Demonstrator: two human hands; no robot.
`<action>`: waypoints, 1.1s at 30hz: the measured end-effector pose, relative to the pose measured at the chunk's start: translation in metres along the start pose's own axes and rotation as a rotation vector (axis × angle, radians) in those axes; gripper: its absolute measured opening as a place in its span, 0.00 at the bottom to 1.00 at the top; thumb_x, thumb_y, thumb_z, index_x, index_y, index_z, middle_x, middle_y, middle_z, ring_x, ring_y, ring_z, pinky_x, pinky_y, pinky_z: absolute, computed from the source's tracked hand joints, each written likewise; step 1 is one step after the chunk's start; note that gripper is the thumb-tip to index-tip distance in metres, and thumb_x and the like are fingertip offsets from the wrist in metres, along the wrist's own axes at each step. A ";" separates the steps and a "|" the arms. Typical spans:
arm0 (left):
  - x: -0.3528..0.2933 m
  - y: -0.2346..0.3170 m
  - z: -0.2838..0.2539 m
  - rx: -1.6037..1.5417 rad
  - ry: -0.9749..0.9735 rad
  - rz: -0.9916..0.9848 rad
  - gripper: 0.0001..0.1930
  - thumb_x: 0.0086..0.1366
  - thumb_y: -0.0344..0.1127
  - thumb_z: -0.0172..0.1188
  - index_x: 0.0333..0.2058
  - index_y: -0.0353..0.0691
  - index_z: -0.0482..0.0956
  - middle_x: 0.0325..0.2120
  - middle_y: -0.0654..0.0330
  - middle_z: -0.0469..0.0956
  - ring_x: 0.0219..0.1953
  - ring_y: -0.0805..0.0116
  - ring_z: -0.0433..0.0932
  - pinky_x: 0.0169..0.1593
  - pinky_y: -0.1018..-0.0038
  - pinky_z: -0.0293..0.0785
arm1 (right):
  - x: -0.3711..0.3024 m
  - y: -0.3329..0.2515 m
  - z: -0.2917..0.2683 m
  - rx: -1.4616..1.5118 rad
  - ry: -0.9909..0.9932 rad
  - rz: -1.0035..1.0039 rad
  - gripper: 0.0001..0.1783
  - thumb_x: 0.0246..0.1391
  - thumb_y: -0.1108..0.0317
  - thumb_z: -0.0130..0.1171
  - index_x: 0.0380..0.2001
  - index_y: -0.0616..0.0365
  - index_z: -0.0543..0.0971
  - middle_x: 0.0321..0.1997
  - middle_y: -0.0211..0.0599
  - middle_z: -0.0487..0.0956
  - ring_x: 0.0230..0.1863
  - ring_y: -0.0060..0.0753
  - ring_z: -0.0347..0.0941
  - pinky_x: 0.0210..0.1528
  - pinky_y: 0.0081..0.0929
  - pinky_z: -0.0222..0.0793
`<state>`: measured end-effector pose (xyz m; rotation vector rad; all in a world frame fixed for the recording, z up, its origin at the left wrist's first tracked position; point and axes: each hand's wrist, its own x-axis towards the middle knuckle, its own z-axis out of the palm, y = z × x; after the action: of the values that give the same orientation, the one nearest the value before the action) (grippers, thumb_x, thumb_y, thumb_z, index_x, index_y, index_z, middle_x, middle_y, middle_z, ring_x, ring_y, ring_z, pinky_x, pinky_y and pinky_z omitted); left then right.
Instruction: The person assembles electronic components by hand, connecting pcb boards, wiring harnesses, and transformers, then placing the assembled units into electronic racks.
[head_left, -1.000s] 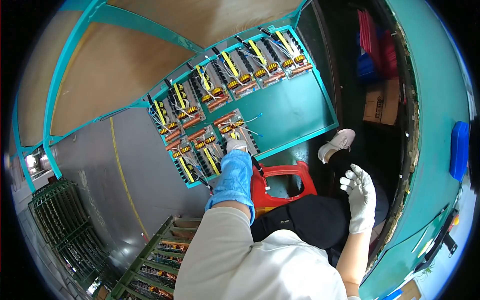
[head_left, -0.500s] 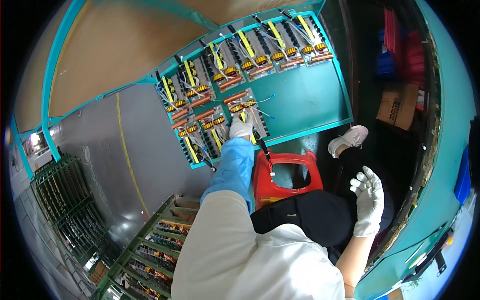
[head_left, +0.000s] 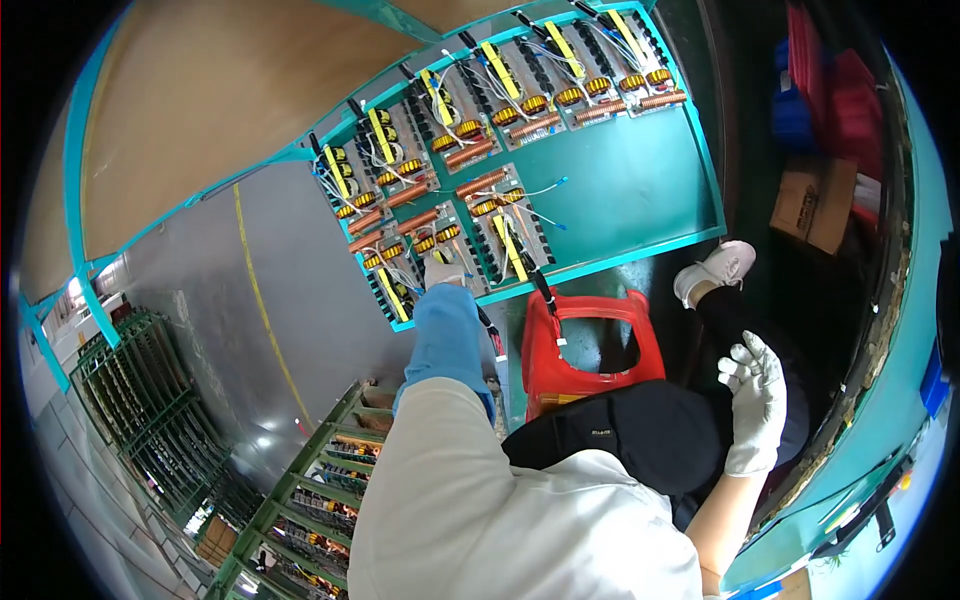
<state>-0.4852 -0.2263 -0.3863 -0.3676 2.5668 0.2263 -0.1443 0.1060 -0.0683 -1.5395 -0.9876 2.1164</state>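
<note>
My left hand [head_left: 442,272], in a white glove with a blue sleeve, is over the middle circuit board [head_left: 425,241] in the near row of a teal tray. It covers the lower part of that board, and its fingertips are too hidden to show a grip. Right of it lies another circuit board [head_left: 508,225] with a yellow strip, ringed coils, a copper coil and loose white wires. To its left sits a third board [head_left: 392,280]. My right hand [head_left: 757,405], also gloved in white, is raised near my knee, fingers loosely bent and apart, holding nothing.
The teal tray [head_left: 630,262] has a far row of several similar boards. A red plastic stool [head_left: 540,345] stands below its near edge. Green racks of boards [head_left: 310,450] are at lower left, a cardboard box [head_left: 812,205] and red and blue bins [head_left: 825,110] at right.
My left hand has moved left, from the right-hand board of the near row to the middle one, leaving the first board lying in the tray. My right hand stays raised. The view has shifted slightly.
</note>
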 end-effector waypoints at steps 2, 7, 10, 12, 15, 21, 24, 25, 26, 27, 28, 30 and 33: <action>-0.018 0.023 -0.008 0.035 -0.028 0.009 0.24 0.55 0.43 0.64 0.41 0.31 0.67 0.37 0.37 0.77 0.41 0.43 0.78 0.43 0.56 0.76 | -0.001 -0.001 -0.003 0.001 0.016 -0.013 0.27 0.63 0.54 0.46 0.53 0.68 0.70 0.41 0.42 0.77 0.38 0.36 0.76 0.45 0.30 0.69; -0.022 0.019 -0.017 0.083 -0.016 0.025 0.21 0.59 0.41 0.60 0.43 0.30 0.68 0.39 0.38 0.77 0.43 0.42 0.77 0.45 0.56 0.75 | 0.004 0.000 -0.001 -0.005 0.031 0.036 0.27 0.63 0.54 0.46 0.52 0.69 0.70 0.41 0.42 0.77 0.37 0.35 0.76 0.44 0.29 0.70; -0.024 0.022 -0.018 0.121 0.040 0.099 0.18 0.56 0.37 0.59 0.40 0.31 0.67 0.34 0.40 0.78 0.37 0.44 0.79 0.40 0.59 0.77 | 0.004 -0.001 0.003 -0.016 0.006 -0.008 0.27 0.63 0.54 0.46 0.52 0.69 0.70 0.41 0.42 0.77 0.37 0.35 0.76 0.43 0.28 0.70; -0.019 0.023 -0.017 0.159 0.051 0.108 0.18 0.56 0.37 0.59 0.39 0.31 0.67 0.34 0.40 0.78 0.38 0.45 0.79 0.41 0.59 0.76 | 0.004 -0.002 0.001 -0.068 0.012 0.031 0.30 0.59 0.50 0.50 0.53 0.67 0.70 0.42 0.38 0.77 0.39 0.33 0.76 0.44 0.26 0.68; -0.008 0.020 -0.021 0.206 0.050 0.125 0.18 0.56 0.38 0.60 0.38 0.32 0.67 0.34 0.40 0.78 0.38 0.45 0.79 0.41 0.59 0.76 | 0.005 -0.001 0.000 -0.094 -0.002 0.017 0.32 0.58 0.48 0.51 0.53 0.67 0.69 0.42 0.38 0.76 0.39 0.33 0.76 0.45 0.26 0.68; 0.002 0.008 -0.011 0.202 0.064 0.134 0.22 0.55 0.44 0.63 0.39 0.33 0.67 0.34 0.41 0.78 0.38 0.44 0.79 0.41 0.58 0.76 | 0.005 0.001 0.000 -0.094 -0.003 -0.010 0.30 0.59 0.50 0.52 0.52 0.67 0.71 0.41 0.40 0.78 0.38 0.33 0.77 0.43 0.27 0.70; 0.008 0.003 -0.016 0.086 -0.027 0.106 0.26 0.55 0.48 0.63 0.41 0.32 0.66 0.34 0.41 0.79 0.38 0.43 0.79 0.42 0.57 0.76 | 0.005 0.000 -0.001 -0.074 -0.014 -0.006 0.29 0.59 0.51 0.52 0.52 0.68 0.71 0.42 0.40 0.78 0.39 0.34 0.77 0.44 0.27 0.70; 0.010 0.002 -0.018 0.098 -0.071 0.076 0.28 0.55 0.49 0.63 0.43 0.32 0.66 0.36 0.40 0.77 0.40 0.43 0.78 0.43 0.57 0.75 | 0.003 -0.001 0.001 -0.070 -0.011 -0.003 0.29 0.59 0.51 0.52 0.52 0.68 0.71 0.42 0.40 0.78 0.39 0.34 0.77 0.44 0.27 0.70; 0.011 0.001 -0.020 0.110 -0.113 0.047 0.30 0.55 0.50 0.63 0.45 0.31 0.65 0.39 0.39 0.76 0.42 0.42 0.77 0.45 0.57 0.75 | 0.001 -0.001 0.002 -0.074 -0.029 -0.026 0.29 0.59 0.51 0.52 0.52 0.68 0.71 0.41 0.40 0.78 0.39 0.34 0.77 0.44 0.28 0.70; 0.011 0.003 -0.019 0.119 -0.158 0.024 0.32 0.55 0.51 0.62 0.47 0.30 0.65 0.42 0.37 0.75 0.43 0.42 0.76 0.46 0.56 0.74 | -0.001 -0.002 0.003 -0.078 -0.040 -0.055 0.29 0.59 0.51 0.52 0.52 0.68 0.71 0.41 0.40 0.78 0.38 0.34 0.77 0.44 0.28 0.70; -0.006 0.013 -0.028 0.189 -0.151 0.121 0.36 0.56 0.51 0.61 0.54 0.31 0.60 0.48 0.36 0.70 0.46 0.41 0.74 0.48 0.56 0.73 | -0.001 0.001 -0.001 -0.066 -0.017 -0.057 0.29 0.59 0.52 0.51 0.52 0.68 0.71 0.41 0.41 0.78 0.38 0.34 0.77 0.44 0.29 0.70; -0.028 0.017 -0.038 0.174 -0.103 0.119 0.38 0.57 0.50 0.60 0.57 0.32 0.56 0.51 0.35 0.67 0.47 0.40 0.74 0.49 0.56 0.72 | -0.010 -0.001 0.004 -0.022 0.007 -0.109 0.29 0.60 0.52 0.51 0.52 0.69 0.71 0.41 0.42 0.78 0.38 0.35 0.77 0.44 0.29 0.70; -0.068 0.026 -0.044 0.160 0.065 0.227 0.45 0.56 0.45 0.60 0.64 0.34 0.43 0.59 0.32 0.53 0.55 0.38 0.67 0.57 0.59 0.66 | -0.047 -0.016 -0.002 0.067 0.059 -0.191 0.28 0.60 0.54 0.51 0.52 0.70 0.70 0.41 0.44 0.77 0.39 0.37 0.77 0.44 0.29 0.71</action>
<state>-0.4581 -0.1972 -0.3113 -0.0242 2.6677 0.0901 -0.1277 0.0882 -0.0251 -1.4080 -0.9911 1.9418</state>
